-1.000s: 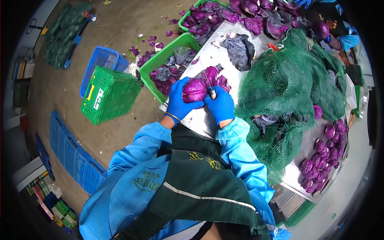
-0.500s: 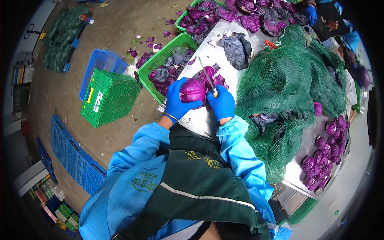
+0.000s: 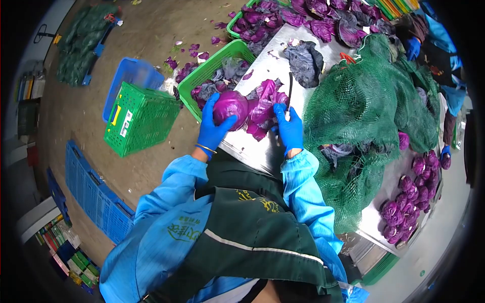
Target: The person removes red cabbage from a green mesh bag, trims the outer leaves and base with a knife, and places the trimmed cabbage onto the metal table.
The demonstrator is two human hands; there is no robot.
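My left hand (image 3: pixel 214 126), in a blue glove, is wrapped round a purple cabbage head (image 3: pixel 231 109) at the table's near left edge. In my right hand (image 3: pixel 289 129), also gloved, is a knife (image 3: pixel 290 91) with its blade pointing up and away from me. Loose purple leaves (image 3: pixel 263 108) lie between the cabbage and my right hand, whose fingertips are beside them. A dark outer leaf (image 3: pixel 304 63) rests farther back on the metal table (image 3: pixel 273 53).
Leaves fill a green basket (image 3: pixel 189 83) left of the table. Green net sacks (image 3: pixel 353 101) and trimmed cabbages (image 3: pixel 404 207) lie to the right. Green (image 3: pixel 146 121) and blue (image 3: pixel 124 76) crates stand on the floor. A co-worker's gloved hand (image 3: pixel 413 48) shows at upper right.
My left hand and the cabbage have moved left, my right hand and knife to the right, so they are farther apart. The blade now points straighter up. The co-worker at upper right has shifted.
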